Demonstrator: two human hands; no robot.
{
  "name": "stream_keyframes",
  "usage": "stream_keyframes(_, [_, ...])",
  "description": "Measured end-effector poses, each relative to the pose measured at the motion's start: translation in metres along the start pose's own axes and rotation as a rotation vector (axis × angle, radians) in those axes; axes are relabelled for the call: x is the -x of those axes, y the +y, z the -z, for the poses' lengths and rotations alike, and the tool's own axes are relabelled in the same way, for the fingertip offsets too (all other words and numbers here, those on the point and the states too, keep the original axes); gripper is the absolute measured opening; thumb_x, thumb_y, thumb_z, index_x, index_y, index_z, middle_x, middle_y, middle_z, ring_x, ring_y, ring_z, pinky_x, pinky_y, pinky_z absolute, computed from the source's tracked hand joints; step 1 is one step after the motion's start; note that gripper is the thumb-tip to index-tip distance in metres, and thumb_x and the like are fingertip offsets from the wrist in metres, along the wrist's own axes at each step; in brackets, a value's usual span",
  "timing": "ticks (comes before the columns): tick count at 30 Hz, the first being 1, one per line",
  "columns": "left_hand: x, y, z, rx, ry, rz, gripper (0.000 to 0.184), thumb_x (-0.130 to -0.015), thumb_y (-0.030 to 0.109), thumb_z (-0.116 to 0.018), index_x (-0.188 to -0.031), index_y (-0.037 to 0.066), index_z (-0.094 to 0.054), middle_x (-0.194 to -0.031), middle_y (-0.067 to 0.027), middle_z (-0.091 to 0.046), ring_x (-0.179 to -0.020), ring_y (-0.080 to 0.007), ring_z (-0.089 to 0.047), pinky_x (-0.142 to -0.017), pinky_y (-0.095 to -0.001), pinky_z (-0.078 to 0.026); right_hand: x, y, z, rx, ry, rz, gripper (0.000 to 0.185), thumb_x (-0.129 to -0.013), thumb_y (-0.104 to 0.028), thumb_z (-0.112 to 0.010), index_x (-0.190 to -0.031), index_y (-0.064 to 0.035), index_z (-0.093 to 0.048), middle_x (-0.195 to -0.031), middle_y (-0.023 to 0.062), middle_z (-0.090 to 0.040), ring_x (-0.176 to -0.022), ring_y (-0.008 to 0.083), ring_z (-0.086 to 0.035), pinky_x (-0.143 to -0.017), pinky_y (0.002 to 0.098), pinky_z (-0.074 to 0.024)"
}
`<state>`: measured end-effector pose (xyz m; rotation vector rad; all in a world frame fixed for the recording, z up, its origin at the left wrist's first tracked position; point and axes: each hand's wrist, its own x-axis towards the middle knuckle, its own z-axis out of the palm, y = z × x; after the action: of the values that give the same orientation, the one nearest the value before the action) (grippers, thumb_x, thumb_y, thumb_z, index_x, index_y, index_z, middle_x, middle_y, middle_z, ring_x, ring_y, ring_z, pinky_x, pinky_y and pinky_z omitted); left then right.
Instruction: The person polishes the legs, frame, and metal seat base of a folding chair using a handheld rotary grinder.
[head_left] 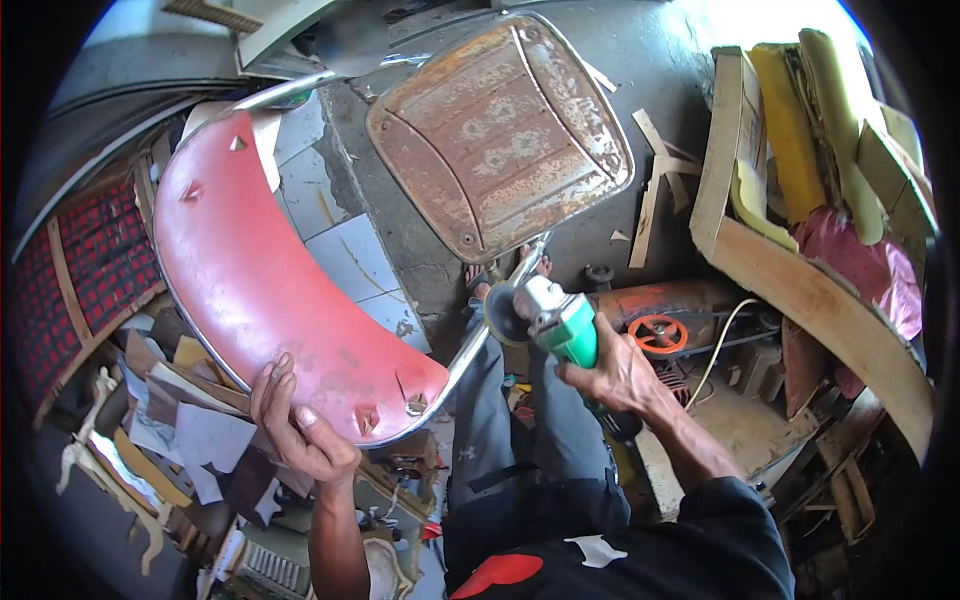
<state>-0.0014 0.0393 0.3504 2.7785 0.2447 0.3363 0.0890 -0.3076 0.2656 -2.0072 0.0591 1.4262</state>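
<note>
A chair frame of shiny metal tube (466, 362) carries a torn red padded backrest (270, 290) and a rusty brown seat plate (505, 135). My left hand (300, 425) lies at the lower edge of the red backrest, its thumb on the front and its fingers along the rim. In my right hand (620, 375) is a green angle grinder (570, 330), with the fingers wrapped round its body. The grinder's disc (507, 310) is close to the metal tube below the seat plate; whether they touch I cannot tell.
On the right stand a wooden frame (800, 290) with yellow foam (838, 130) and an orange machine with a red wheel (658, 334). Scrap pieces (210, 435) are heaped at lower left. Wood strips (650, 200) lie on the floor beyond.
</note>
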Motion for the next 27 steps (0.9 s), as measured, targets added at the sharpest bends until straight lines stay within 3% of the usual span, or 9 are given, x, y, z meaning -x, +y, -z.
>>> stream_keyframes(4, [-0.005, 0.005, 0.002, -0.007, -0.069, -0.024, 0.033, -0.101, 0.012, -0.042, -0.120, -0.010, -0.057, -0.125, -0.0247, -0.063, -0.123, -0.0402, -0.053, -0.106, -0.0518, -0.043, -0.030, 0.049, -0.020, -0.169, 0.181, -0.187, 0.066, -0.079, -0.040, -0.073, -0.118, 0.0067, -0.049, -0.091, 0.0303, -0.071, -0.087, 0.0442, -0.073, -0.079, 0.0499, -0.0567])
stream_keyframes(8, [-0.005, 0.006, 0.004, -0.054, -0.140, -0.016, 0.035, -0.101, 0.013, -0.041, -0.122, -0.010, -0.057, -0.126, -0.0238, -0.063, -0.125, -0.0381, -0.051, -0.110, -0.0510, -0.039, 0.014, 0.050, -0.050, -0.316, 0.103, 0.069, 0.079, -0.078, -0.040, -0.074, -0.133, 0.0063, -0.042, -0.089, 0.0363, -0.068, -0.087, 0.0490, -0.071, -0.080, 0.0504, -0.0575])
stream_keyframes(10, [-0.006, 0.006, -0.001, -0.070, -0.162, -0.033, 0.036, -0.100, 0.013, -0.040, -0.123, -0.009, -0.057, -0.127, -0.0228, -0.062, -0.125, -0.0367, -0.051, -0.111, -0.0501, -0.039, 0.016, 0.050, -0.065, -0.273, 0.083, 0.009, 0.080, -0.077, -0.033, -0.074, -0.142, 0.0024, -0.042, -0.096, 0.0289, -0.072, -0.092, 0.0389, -0.074, -0.084, 0.0434, -0.0578])
stream_keyframes(16, [-0.004, 0.005, 0.003, -0.052, -0.168, 0.013, 0.037, -0.101, 0.013, -0.038, -0.126, -0.005, -0.058, -0.130, -0.0181, -0.059, -0.125, -0.0320, -0.053, -0.110, -0.0464, -0.040, -0.043, 0.071, -0.046, -0.503, 0.245, -0.243, 0.076, -0.077, -0.042, -0.074, -0.130, 0.0063, -0.050, -0.100, 0.0308, -0.070, -0.094, 0.0404, -0.072, -0.085, 0.0466, -0.0547])
stream_keyframes(18, [-0.006, 0.006, 0.001, -0.094, -0.194, -0.023, 0.037, -0.101, 0.013, -0.038, -0.126, -0.005, -0.058, -0.129, -0.0182, -0.059, -0.124, -0.0317, -0.053, -0.110, -0.0464, -0.041, -0.025, 0.074, -0.068, -0.501, 0.225, 0.046, 0.073, -0.078, -0.043, -0.071, -0.123, 0.0082, -0.045, -0.089, 0.0366, -0.067, -0.087, 0.0476, -0.071, -0.079, 0.0490, -0.0557])
stream_keyframes(20, [-0.006, 0.009, 0.002, -0.054, -0.173, 0.016, 0.037, -0.101, 0.013, -0.038, -0.125, -0.006, -0.058, -0.128, -0.0185, -0.060, -0.122, -0.0315, -0.054, -0.109, -0.0465, -0.041, -0.007, 0.059, -0.073, -0.453, 0.131, -0.004, 0.081, -0.077, -0.044, -0.074, -0.135, 0.0047, -0.046, -0.099, 0.0308, -0.070, -0.096, 0.0413, -0.072, -0.088, 0.0457, -0.0540])
stream_keyframes(23, [-0.008, 0.012, 0.003, -0.090, -0.196, 0.005, 0.036, -0.100, 0.013, -0.038, -0.124, -0.006, -0.058, -0.127, -0.0187, -0.059, -0.122, -0.0316, -0.055, -0.108, -0.0466, -0.041, -0.033, 0.068, -0.074, -0.642, 0.259, -0.067, 0.076, -0.078, -0.044, -0.074, -0.130, 0.0060, -0.050, -0.100, 0.0302, -0.071, -0.093, 0.0394, -0.073, -0.084, 0.0457, -0.0560])
stream_keyframes(26, [-0.004, 0.006, 0.003, -0.066, -0.181, -0.004, 0.036, -0.100, 0.013, -0.038, -0.123, -0.006, -0.058, -0.127, -0.0189, -0.059, -0.122, -0.0317, -0.055, -0.108, -0.0466, -0.042, -0.059, 0.081, -0.057, -0.568, 0.330, -0.239, 0.074, -0.077, -0.046, -0.074, -0.127, 0.0039, -0.052, -0.094, 0.0285, -0.072, -0.087, 0.0383, -0.074, -0.080, 0.0444, -0.0571])
stream_keyframes(27, [-0.005, 0.006, 0.003, -0.059, -0.186, 0.000, 0.035, -0.100, 0.013, -0.038, -0.122, -0.006, -0.059, -0.128, -0.0189, -0.059, -0.122, -0.0317, -0.055, -0.108, -0.0466, -0.042, -0.052, 0.081, -0.060, -0.572, 0.285, -0.162, 0.074, -0.078, -0.046, -0.073, -0.127, 0.0043, -0.051, -0.095, 0.0291, -0.072, -0.088, 0.0390, -0.074, -0.080, 0.0450, -0.0570])
